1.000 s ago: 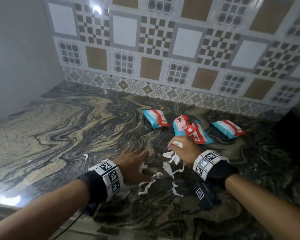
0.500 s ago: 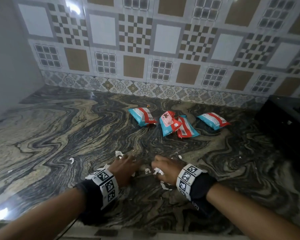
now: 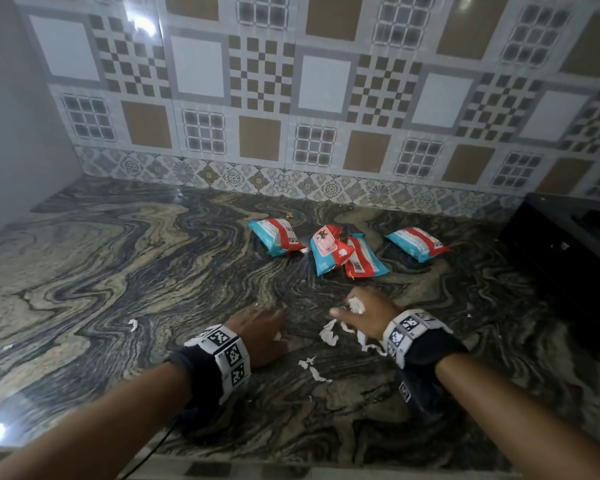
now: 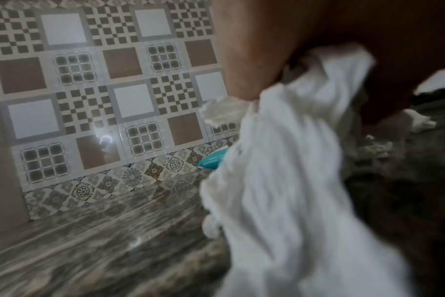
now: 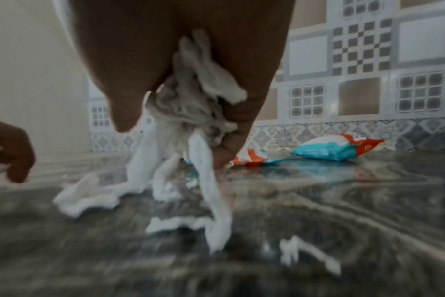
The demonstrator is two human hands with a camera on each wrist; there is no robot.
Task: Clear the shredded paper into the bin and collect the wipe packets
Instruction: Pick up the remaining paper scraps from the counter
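Note:
Several teal-and-red wipe packets [image 3: 329, 247] lie on the marbled counter [image 3: 118, 271] near the tiled wall; one shows in the right wrist view [image 5: 335, 148]. My left hand [image 3: 274, 323] rests low on the counter, its fingers curled round white paper shreds [image 4: 292, 160]. To its right, my right hand [image 3: 347, 313] grips a bunch of shredded paper [image 5: 191, 104], and strips trail from it down to the counter. Loose shreds [image 3: 328, 336] lie between and below the hands, and more lie nearer me [image 3: 312, 368].
A single scrap [image 3: 132, 323] lies off to the left on the counter. A black object [image 3: 568, 265] stands at the right edge against the wall. The counter's front edge runs just below my forearms. No bin is in view.
Half a second ago both hands were close together over the scraps. They have since moved apart, and the right hand has risen with strips trailing from it.

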